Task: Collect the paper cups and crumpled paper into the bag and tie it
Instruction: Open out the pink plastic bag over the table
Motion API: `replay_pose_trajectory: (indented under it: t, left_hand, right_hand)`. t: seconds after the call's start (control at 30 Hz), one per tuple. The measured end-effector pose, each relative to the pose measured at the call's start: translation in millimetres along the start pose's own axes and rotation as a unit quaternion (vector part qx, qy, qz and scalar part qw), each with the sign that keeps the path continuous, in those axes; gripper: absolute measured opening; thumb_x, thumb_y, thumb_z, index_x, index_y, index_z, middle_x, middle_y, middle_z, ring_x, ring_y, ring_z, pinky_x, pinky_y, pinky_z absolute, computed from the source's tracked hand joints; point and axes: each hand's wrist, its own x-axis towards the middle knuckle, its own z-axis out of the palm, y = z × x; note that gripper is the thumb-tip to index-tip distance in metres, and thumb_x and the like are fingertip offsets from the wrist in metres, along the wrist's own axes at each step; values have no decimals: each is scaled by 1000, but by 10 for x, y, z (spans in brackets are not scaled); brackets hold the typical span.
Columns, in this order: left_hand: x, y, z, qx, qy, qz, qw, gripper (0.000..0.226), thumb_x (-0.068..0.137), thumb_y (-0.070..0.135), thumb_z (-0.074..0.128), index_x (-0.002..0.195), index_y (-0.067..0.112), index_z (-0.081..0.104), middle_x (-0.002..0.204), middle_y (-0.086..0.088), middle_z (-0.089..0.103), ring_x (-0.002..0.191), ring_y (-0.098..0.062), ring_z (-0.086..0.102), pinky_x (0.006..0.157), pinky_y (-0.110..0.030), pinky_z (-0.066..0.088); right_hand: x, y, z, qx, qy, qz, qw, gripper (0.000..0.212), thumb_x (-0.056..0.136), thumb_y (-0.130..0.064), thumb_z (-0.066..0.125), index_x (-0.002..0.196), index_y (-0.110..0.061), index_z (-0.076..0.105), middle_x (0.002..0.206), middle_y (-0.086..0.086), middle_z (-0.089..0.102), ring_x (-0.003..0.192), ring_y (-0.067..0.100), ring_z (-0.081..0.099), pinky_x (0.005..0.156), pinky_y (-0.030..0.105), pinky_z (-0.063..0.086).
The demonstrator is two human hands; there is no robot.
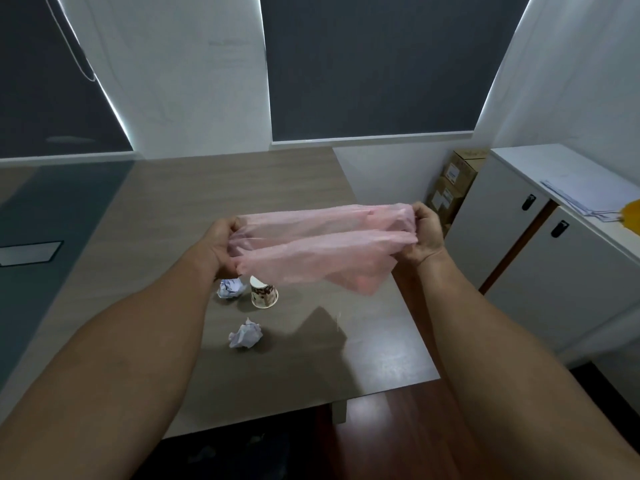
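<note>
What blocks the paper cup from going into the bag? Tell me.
No object does. The paper cup lies on its side on the table, below the pink bag. But the left hand and right hand both grip the bag, stretched taut above the table, so neither is free.

Both hands (221, 242) (427, 233) grip a pink bag (322, 251) above 1 paper cup (263, 294).
</note>
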Motion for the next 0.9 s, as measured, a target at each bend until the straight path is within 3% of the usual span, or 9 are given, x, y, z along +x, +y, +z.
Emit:
replay_pose_trajectory:
  t: [0.13,0.23,0.27,0.37,0.43,0.5,0.6,0.8,0.9]
  left_hand:
    - [20,-48,-112,-11,20,-6,1000,4,60,19,49,64,19,50,61,4,46,52,-20,47,58,-38,59]
    - [85,-50,31,136,42,71,987,23,74,33,52,73,14,64,81,-10,66,64,-27,61,62,-34,57]
    - [100,-64,101,242,84,149,955,36,76,42,51,83,12,68,95,-13,69,74,-28,65,69,-34,54]
    - [87,-128,305,490,246,396,737,62,81,56,53,133,21,58,138,-10,57,125,-31,53,104,-44,38]
    - [21,-182,515,529,96,478,695,71,83,57,61,144,24,49,146,-3,54,130,-24,51,108,-39,38]
    - [34,-227,705,539,-22,456,708,65,83,49,71,140,22,53,139,-1,60,121,-20,57,101,-31,44]
    - [166,-220,843,489,25,464,738,18,94,20,54,92,11,69,93,-12,74,91,-32,69,73,-31,49]
    - [150,110,628,286,129,393,864,26,89,19,42,78,8,63,77,-7,59,74,-26,53,62,-33,39]
    - [117,145,658,217,110,391,888,20,85,19,44,79,11,61,74,-6,52,67,-22,46,53,-32,34]
  right_hand:
    - [125,-19,-73,91,-34,-108,989,34,38,-1,80,45,-14,49,48,1,47,47,14,53,62,22,52]
    - [147,49,49,40,-37,-87,995,10,61,-9,59,69,-10,53,67,7,58,63,24,65,72,34,60]
    - [160,79,114,17,-33,-75,997,9,67,-11,52,74,-8,54,73,9,60,68,26,65,75,36,60]
    - [210,157,231,-40,-44,-41,997,12,68,-14,54,78,-8,54,82,9,55,77,26,60,85,38,52]
    - [260,186,289,-81,-17,-28,996,8,70,-15,53,70,-8,58,80,8,54,73,24,59,80,36,52]
    - [257,211,340,-102,-22,-17,994,26,82,-15,46,65,-7,64,75,9,58,68,23,62,74,33,56]
    - [127,189,391,-205,-67,27,976,33,90,-34,58,87,-4,72,85,13,69,76,28,68,83,41,55]
    - [302,201,132,-640,117,-35,758,79,70,-24,91,139,-11,53,139,14,57,117,31,62,100,46,53]
    - [356,537,151,-571,216,-21,792,89,80,-38,82,152,-11,36,153,13,42,136,38,46,109,53,41]
